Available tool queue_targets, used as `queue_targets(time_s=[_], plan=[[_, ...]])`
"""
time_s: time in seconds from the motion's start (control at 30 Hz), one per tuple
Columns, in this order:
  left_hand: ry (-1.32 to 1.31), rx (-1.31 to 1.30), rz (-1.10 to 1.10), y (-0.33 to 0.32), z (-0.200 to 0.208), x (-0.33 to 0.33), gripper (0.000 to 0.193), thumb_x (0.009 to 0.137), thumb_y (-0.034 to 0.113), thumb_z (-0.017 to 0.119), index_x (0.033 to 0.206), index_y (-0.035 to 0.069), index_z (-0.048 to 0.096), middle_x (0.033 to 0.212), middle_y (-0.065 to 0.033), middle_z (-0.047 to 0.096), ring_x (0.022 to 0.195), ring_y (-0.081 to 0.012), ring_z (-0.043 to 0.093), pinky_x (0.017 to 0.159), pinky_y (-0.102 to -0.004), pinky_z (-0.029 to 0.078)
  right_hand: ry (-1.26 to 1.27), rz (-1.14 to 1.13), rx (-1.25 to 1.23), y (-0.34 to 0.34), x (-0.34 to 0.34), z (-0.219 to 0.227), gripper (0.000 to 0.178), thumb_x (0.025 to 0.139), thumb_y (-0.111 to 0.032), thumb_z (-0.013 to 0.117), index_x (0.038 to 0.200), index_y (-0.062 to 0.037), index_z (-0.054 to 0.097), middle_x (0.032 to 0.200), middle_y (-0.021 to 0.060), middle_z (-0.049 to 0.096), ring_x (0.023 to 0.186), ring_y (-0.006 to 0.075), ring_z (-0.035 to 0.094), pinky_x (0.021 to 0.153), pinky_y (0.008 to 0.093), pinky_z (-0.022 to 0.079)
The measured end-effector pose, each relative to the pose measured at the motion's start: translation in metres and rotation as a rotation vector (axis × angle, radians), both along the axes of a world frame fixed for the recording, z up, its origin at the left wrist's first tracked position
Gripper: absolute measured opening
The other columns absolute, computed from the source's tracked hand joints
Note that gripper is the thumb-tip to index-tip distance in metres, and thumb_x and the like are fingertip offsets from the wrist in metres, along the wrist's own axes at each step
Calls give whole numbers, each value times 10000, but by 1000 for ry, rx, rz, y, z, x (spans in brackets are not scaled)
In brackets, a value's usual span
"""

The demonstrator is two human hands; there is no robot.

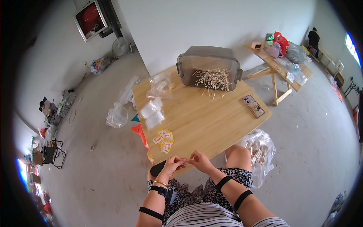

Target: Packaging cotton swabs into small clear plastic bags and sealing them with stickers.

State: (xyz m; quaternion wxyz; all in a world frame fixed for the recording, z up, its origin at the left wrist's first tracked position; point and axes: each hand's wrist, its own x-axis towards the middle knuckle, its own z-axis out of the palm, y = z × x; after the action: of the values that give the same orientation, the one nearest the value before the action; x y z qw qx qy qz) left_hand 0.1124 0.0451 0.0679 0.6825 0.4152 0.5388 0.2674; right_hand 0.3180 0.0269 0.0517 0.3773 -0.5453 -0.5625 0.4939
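Note:
Over the near edge of the wooden table (pixel 204 125), my left hand (pixel 174 165) and my right hand (pixel 200 162) meet with their fingertips pinched. Something small and thin seems to lie between them, but it is too small to make out. Just beyond my left hand is a heap of small yellow-and-white labels (pixel 164 140). Farther up the left side lie clear flat plastic bags (pixel 152 113). A grey translucent bin (pixel 189 62) lies on its side at the far edge, with many cotton swabs (pixel 214 79) spilling from its mouth.
A phone (pixel 253 106) lies at the table's right side. Below it, a clear sack (pixel 261 155) of small packs stands on the floor by my knee. A second wooden table (pixel 289 70) carries bags at the far right. Another person (pixel 313 38) is in the far corner.

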Motion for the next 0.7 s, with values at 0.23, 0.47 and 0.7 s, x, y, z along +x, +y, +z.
queue_targets(time_s=[0.23,0.47,0.7], plan=[[12,51,166,-15,3,16,212,925,252,749,988,84,636,889,-13,720,748,-119,702,632,-240,465,-206,0,465,2,2,-18,321,819,-342,796,977,-79,699,935,148,641,817,270,640,744,377,519],[360,671,-80,-63,34,19,379,847,295,812,1059,6,689,851,-29,714,705,-103,620,698,-271,496,575,51,-167,-15,2,33,182,920,-217,744,940,-47,681,935,10,663,879,112,589,821,272,455],[44,432,-86,-95,111,29,310,895,231,772,1089,-5,718,910,-56,747,856,-127,698,760,-269,547,683,-51,-54,-51,20,118,185,954,-233,713,944,-60,648,930,-23,637,917,78,559,838,252,426]])
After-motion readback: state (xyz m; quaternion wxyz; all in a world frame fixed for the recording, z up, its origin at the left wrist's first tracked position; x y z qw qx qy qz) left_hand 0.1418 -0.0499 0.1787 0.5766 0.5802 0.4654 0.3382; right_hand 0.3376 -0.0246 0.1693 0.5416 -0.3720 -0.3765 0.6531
